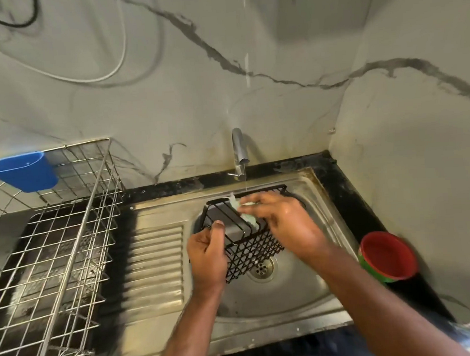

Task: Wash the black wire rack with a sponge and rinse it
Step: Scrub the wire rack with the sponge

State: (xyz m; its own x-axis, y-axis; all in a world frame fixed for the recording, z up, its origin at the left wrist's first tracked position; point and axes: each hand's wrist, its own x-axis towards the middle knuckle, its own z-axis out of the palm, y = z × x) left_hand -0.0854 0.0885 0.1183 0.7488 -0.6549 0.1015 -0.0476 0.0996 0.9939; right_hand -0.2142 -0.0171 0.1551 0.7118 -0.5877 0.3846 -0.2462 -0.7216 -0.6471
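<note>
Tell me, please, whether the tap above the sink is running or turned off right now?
Running: a thin stream of water falls from the tap spout onto the black wire rack held over the sink.

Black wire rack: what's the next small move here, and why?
Probably draw the sponge along the next bars of the black wire rack. The right hand presses it at the rack's far side, the left hand steadies the near corner, and the tap runs a thin stream.

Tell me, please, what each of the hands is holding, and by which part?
Left hand grips the rack at its near-left corner; right hand presses a sponge onto its wires.
</note>
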